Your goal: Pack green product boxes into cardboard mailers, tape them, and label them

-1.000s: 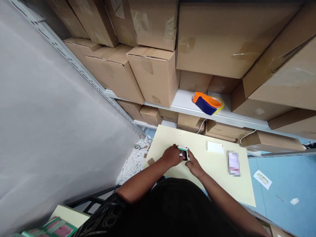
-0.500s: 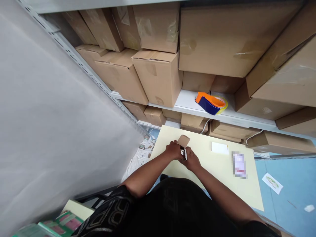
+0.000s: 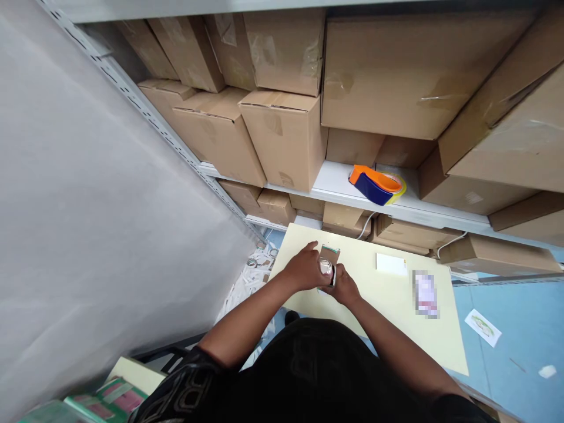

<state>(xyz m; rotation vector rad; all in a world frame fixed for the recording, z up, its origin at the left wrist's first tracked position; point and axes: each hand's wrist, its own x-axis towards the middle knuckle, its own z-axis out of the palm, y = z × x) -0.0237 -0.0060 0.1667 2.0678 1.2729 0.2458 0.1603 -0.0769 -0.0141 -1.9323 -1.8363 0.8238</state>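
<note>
My left hand (image 3: pixel 304 269) is closed on a shiny silver rounded item (image 3: pixel 326 266), which sits at the mouth of a small cardboard box. Its lower part is hidden, so I cannot tell its exact kind. My right hand (image 3: pixel 346 286) grips the small box (image 3: pixel 331 254) from the right side. The box's brown flap stands up on the far side, and a thin green strip shows along its top edge. Both hands are close together above the pale yellow table (image 3: pixel 365 311).
A white flat box (image 3: pixel 390 264) and a blurred-out packet (image 3: pixel 426 294) lie on the table's right. Shelves behind hold several cardboard boxes (image 3: pixel 282 138) and an orange-and-blue tape dispenser (image 3: pixel 376 185). A printed card (image 3: pixel 483 327) lies on the blue floor. Scraps (image 3: pixel 247 276) lie left of the table.
The silver item shows more at the box's mouth, with my left hand around it. My left index finger has stretched outward, and the flap now shows its green edge.
</note>
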